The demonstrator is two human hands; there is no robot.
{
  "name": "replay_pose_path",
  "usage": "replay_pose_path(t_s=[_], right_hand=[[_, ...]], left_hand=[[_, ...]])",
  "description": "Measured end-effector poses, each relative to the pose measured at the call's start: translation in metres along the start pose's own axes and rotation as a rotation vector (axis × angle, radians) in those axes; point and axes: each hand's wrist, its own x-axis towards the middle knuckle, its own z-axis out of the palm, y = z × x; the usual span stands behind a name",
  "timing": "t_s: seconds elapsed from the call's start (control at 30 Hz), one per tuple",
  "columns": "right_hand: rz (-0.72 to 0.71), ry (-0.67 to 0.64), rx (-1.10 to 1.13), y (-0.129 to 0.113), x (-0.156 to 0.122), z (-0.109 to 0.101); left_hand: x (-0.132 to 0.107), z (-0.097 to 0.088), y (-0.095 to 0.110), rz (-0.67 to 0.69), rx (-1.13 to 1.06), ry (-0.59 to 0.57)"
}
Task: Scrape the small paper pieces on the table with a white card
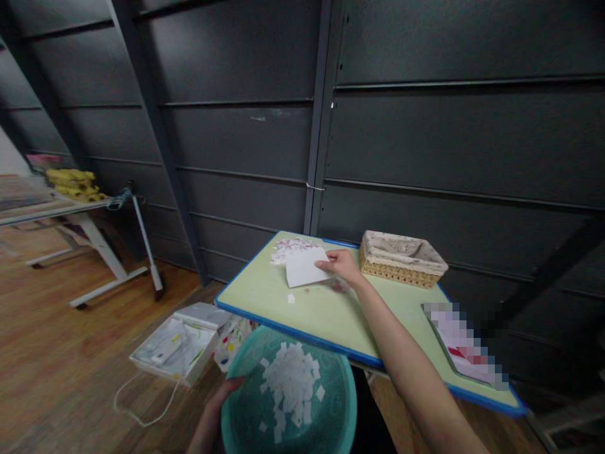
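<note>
My left hand (pixel 231 389) grips the rim of a teal plastic basket (pixel 338 403), held just below the table's front edge. Inside the basket lies a heap of small white square pieces (pixel 290 378). Over the table, my right hand (pixel 341 265) pinches a white sheet of card or paper (pixel 305 268) by its right edge. Just behind the sheet is a pile of small white and reddish pieces (pixel 293 247), partly covered by it. A few loose white pieces (pixel 290 298) lie on the pale green tabletop (pixel 255 290) in front.
A cloth-lined wicker basket (pixel 401 258) stands at the table's back right. At the right edge lies a flat, partly blurred tray-like object (pixel 463 343). On the floor to the left sits an open white box (pixel 174 347) with a cord. A dark panelled wall (pixel 236 139) rises behind.
</note>
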Motion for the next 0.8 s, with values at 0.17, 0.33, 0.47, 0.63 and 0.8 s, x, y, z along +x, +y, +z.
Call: replay_pose_path(t_s=[0.17, 0.33, 0.47, 0.63, 0.8], right_hand=[[0.034, -0.104, 0.032, 0.003, 0.000, 0.000], [0.118, -0.219, 0.082, -0.003, -0.004, 0.000], [0.160, -0.360, 0.127, -0.010, -0.009, 0.003], [0.134, -0.558, 0.269, -0.013, -0.011, 0.009], [0.157, -0.264, 0.339, -0.015, -0.008, 0.008]], left_hand=[[0.000, 0.000, 0.001, -0.001, 0.024, 0.015], [0.000, -0.001, 0.001, 0.014, 0.017, 0.026], [-0.003, 0.000, 0.002, 0.019, 0.023, -0.018], [-0.005, 0.004, 0.004, 0.030, 0.033, 0.018], [-0.002, 0.003, 0.004, 0.023, 0.024, 0.005]])
